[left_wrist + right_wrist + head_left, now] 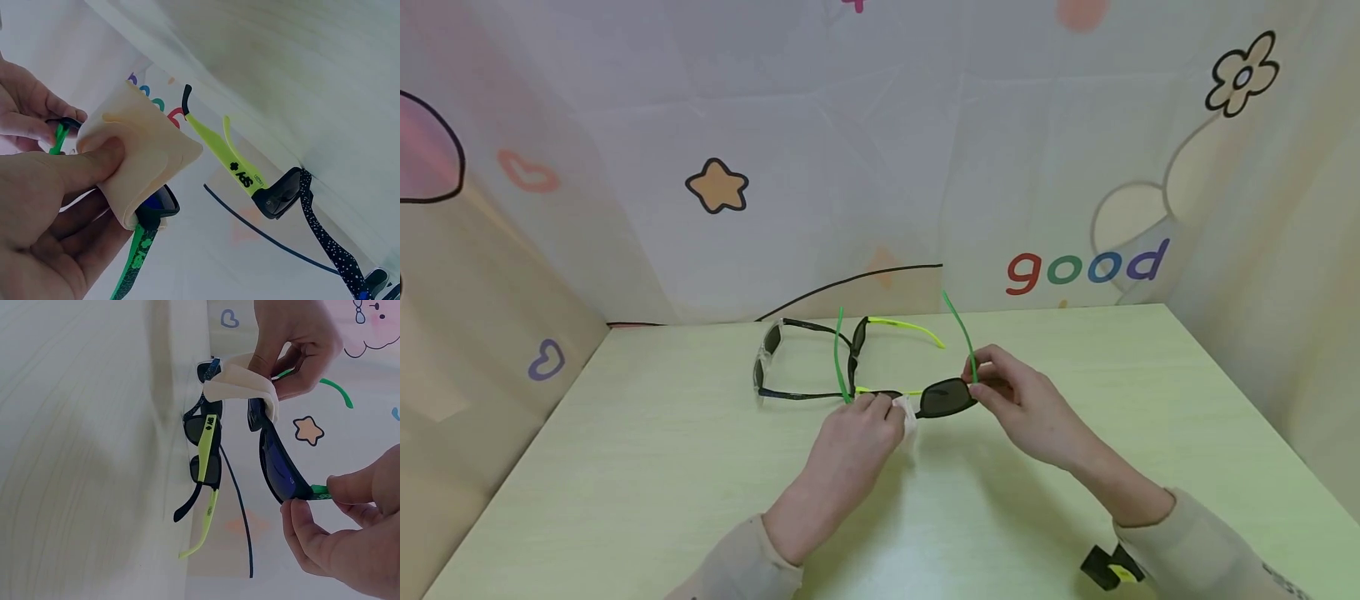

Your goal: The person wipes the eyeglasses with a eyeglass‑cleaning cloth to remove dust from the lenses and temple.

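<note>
Green-armed sunglasses with dark lenses [946,398] are held up in front of me by both hands, their arms pointing away. A folded pale cloth [159,140] is pinched by my left hand [857,437], thumb on top, and wraps one lens. Most of that lens is hidden under cloth and fingers. My right hand [1030,412] pinches the frame's other end, where the green arm [319,492] meets the lens rim. The lens on that side shows bare in the right wrist view.
Beyond the hands stand black-framed sunglasses with yellow arms [910,327]. Left of them are clear-framed sunglasses with dark speckled arms [801,396]. Near my right sleeve lies a small black and yellow object [1103,568]. A printed curtain [850,167] borders the pale table [647,467].
</note>
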### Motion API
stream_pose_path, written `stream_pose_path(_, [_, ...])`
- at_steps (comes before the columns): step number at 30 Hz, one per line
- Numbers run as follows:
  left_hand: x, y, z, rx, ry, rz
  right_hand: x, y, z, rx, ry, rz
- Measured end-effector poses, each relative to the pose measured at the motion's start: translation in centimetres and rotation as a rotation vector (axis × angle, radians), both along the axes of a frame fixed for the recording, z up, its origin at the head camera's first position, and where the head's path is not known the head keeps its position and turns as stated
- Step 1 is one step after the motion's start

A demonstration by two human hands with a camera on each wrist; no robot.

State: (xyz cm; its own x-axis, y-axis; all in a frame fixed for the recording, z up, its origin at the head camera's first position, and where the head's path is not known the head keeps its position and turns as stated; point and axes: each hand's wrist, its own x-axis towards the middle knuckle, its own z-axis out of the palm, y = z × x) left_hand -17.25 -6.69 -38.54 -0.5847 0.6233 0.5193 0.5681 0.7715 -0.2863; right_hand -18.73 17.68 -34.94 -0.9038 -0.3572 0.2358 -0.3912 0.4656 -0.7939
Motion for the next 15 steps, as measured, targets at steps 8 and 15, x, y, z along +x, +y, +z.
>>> stream_pose_path(8, [0.19, 0.03, 0.21, 0.040, -0.055, -0.080, -0.30, 0.06, 0.18, 0.029, 0.023, -0.055])
stream_pose_path(15, [0.43, 0.45, 0.38, -0.052, -0.036, -0.097, -0.49, 0.24, 0.53, 0.085, 0.074, -0.086])
